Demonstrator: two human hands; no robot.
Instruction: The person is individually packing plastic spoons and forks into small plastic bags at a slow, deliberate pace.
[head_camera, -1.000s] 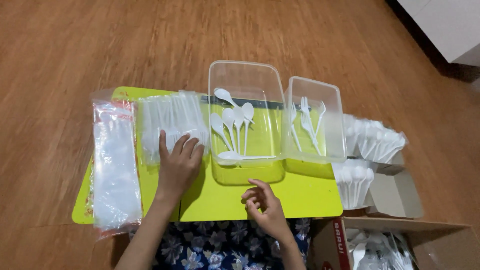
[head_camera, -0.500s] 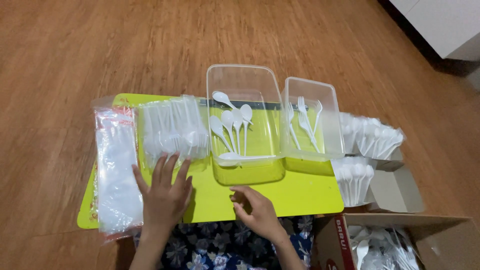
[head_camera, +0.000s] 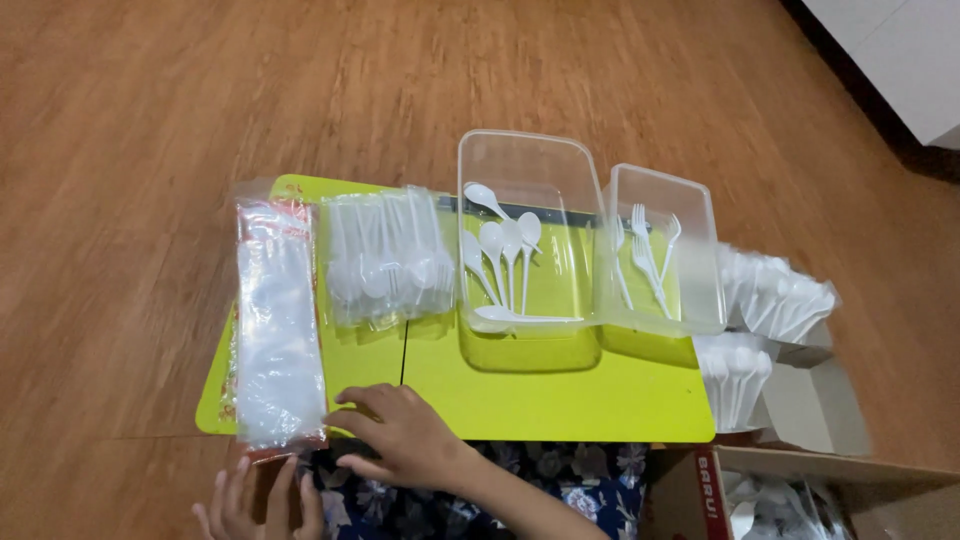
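Both hands met at the counter's (head_camera: 560, 410) near-left corner: right hand (head_camera: 400, 435) spread on the packet stack's (head_camera: 275, 330) end, left hand (head_camera: 262, 500) open below, seemingly empty. Few spoons (head_camera: 500, 262) and forks (head_camera: 645, 258) lay sorted in tubs.

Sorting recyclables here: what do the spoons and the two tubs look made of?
The spoons look like thin white plastic, opaque and slightly glossy. Both the larger tub and smaller tub seem clear, glossy plastic: the green board shows through their walls.
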